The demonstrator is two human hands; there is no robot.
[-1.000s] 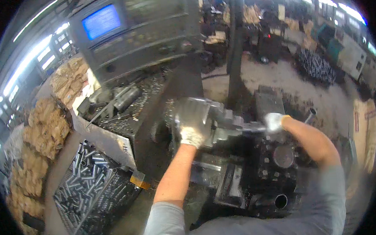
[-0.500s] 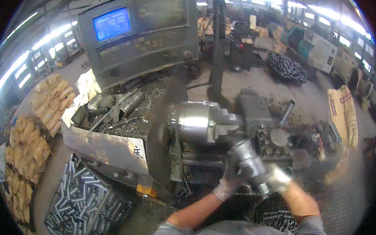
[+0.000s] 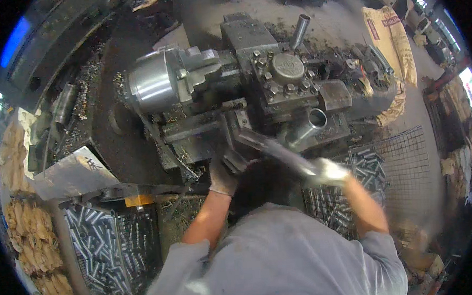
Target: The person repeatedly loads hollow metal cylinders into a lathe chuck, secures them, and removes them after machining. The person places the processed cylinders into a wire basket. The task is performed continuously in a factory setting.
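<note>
Grey short-sleeved shirt (image 3: 291, 247); pale gloves (image 3: 223, 182) on both hands (image 3: 330, 172), the left apparently grimy

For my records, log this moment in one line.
Left hand: by lathe bed; right hand: at blurred grey bar; grips: unclear; chuck: left of tool post

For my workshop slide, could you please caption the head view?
White-gloved right hand at a long, blurred grey metal bar, gloved left hand nearby, silver cylindrical metal chuck beyond.
</note>
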